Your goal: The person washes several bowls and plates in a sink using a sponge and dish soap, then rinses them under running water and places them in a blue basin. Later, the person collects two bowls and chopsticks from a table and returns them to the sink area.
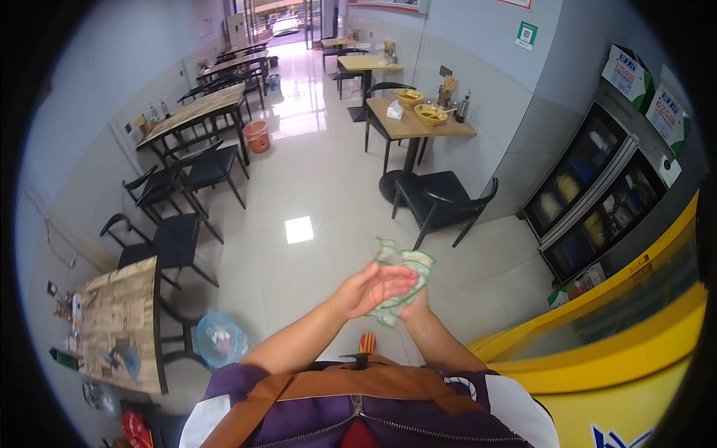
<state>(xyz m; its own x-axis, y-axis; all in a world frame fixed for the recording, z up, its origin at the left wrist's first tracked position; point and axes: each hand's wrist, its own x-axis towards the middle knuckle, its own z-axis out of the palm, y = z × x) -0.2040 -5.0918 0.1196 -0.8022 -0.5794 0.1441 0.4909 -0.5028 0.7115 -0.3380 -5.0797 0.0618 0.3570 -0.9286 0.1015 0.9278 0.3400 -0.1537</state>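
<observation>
A pale cleaning cloth with green edging [424, 261] is between my two hands, in front of my body above the tiled floor. My left hand [374, 288] lies against the near side of the cloth, palm showing and fingers stretched out to the right. Behind the cloth, my right hand [413, 305] supports it from the other side; its fingers are mostly hidden. Beyond them, a wooden table [386, 119] bears two yellow bowls [430, 114], a crumpled white tissue [395, 110], a holder of chopsticks [448, 87] and a dark bottle [464, 106].
A black chair [442, 193] stands ahead on the right. Yellow-framed equipment [560, 381] is close at my right, with a glass-door fridge [588, 185] beyond. Tables and chairs line the left wall. A blue lined bin [219, 339] and an orange bin [257, 138] stand on the floor.
</observation>
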